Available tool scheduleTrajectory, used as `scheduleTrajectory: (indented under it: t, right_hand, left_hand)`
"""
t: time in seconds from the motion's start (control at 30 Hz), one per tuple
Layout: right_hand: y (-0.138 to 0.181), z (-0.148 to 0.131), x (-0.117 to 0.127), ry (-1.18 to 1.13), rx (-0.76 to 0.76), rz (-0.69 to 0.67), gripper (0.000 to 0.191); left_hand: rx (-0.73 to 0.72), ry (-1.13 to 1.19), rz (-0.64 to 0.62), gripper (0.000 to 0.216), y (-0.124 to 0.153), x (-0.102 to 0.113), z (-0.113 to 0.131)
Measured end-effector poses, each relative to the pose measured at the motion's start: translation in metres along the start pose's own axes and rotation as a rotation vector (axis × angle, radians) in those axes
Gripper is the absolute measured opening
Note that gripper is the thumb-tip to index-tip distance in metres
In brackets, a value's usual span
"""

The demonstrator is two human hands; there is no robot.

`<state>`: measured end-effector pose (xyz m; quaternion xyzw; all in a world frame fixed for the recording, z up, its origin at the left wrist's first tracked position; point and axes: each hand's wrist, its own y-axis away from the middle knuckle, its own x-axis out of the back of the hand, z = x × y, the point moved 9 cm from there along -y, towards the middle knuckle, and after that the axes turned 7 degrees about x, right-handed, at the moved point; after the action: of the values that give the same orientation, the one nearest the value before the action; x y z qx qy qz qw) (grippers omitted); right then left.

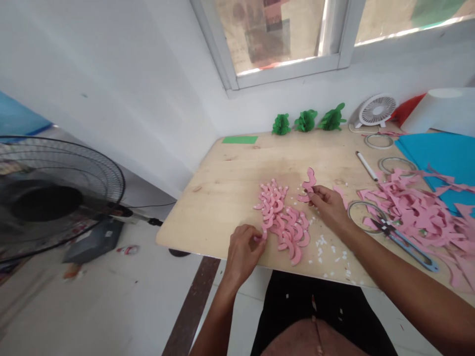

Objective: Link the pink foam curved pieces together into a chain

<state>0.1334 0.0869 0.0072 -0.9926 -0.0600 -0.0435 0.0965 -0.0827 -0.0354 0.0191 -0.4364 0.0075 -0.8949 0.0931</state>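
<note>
A heap of curved pink paper cut-outs [284,220] lies on the wooden table [222,188] in front of me. My left hand [243,252] is at the heap's near left edge, its fingers pinched on one pink piece. My right hand [328,205] sits to the right of the heap and pinches another curved pink piece [308,185] that sticks up from its fingertips. Small white paper bits [328,247] are scattered near the table's front edge.
Pink paper scraps [419,212], blue-handled scissors [408,242], tape rings [378,141], a white pen [366,165] and blue sheets [441,153] lie at right. Three green paper balls [306,120], a green sheet [240,140] and a small white fan [376,110] stand at the back. A floor fan [55,193] stands left.
</note>
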Motion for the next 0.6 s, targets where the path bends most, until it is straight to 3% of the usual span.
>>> scheduleTrajectory:
  t: [0.2, 0.33, 0.6]
  right_hand:
    - [0.003, -0.005, -0.003, 0.017, -0.001, -0.031, 0.029]
    - [0.003, -0.006, -0.003, -0.014, -0.01, -0.024, 0.03]
    - [0.009, -0.001, -0.024, -0.275, -0.063, -0.217, 0.022]
  left_hand:
    - [0.274, 0.544, 0.051, 0.016, -0.005, 0.003, -0.023]
    - [0.315, 0.74, 0.101, 0.021, -0.01, 0.003, -0.017]
    - [0.186, 0.665, 0.077, 0.021, -0.039, -0.012, 0.022]
